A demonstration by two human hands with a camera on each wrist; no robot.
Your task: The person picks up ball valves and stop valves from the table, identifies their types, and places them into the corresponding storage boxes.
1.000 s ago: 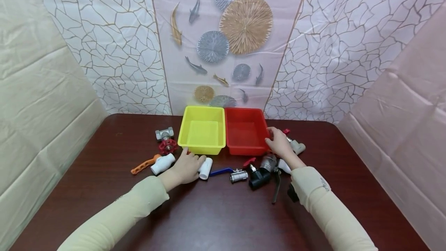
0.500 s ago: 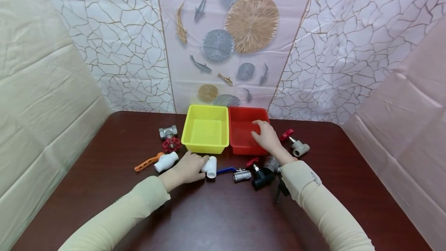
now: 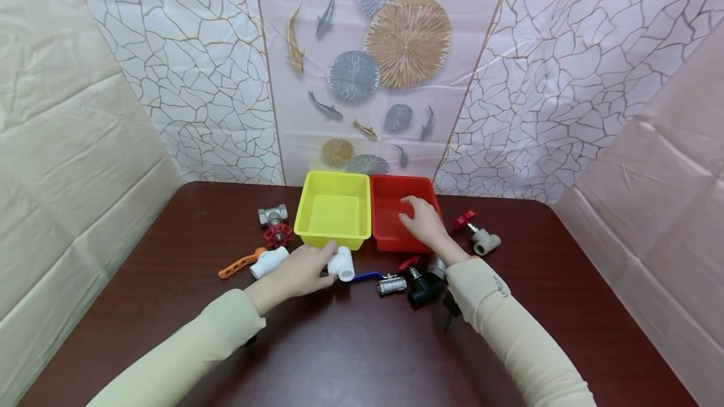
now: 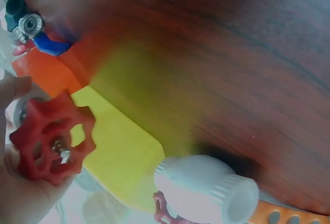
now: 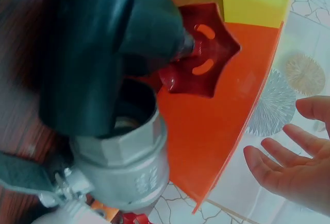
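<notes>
My left hand [image 3: 300, 270] grips a white plastic stop valve [image 3: 342, 264] in front of the yellow bin [image 3: 334, 209]. In the left wrist view, its red handwheel [image 4: 33, 121] faces the camera between the thumb and fingers, and much of the white body is hidden behind it. Over the red bin [image 3: 398, 245] hovers my right hand [image 3: 424, 220], fingers loosely bent and holding nothing. Beneath that forearm lie a black valve with a red handle [image 3: 423, 291] and a metal ball valve [image 5: 124, 170], both large in the right wrist view.
A white ball valve [image 3: 269, 262] with an orange lever and a metal gate valve [image 3: 276, 234] lie left of the bins. A blue-lever ball valve [image 3: 392, 285] lies between the hands. A grey valve [image 3: 484, 242] sits right of the red bin. Patterned cloth hangs behind.
The right hand has moved left from the red bin's right edge to over its inside. The left hand has raised the white stop valve slightly, towards the bins.
</notes>
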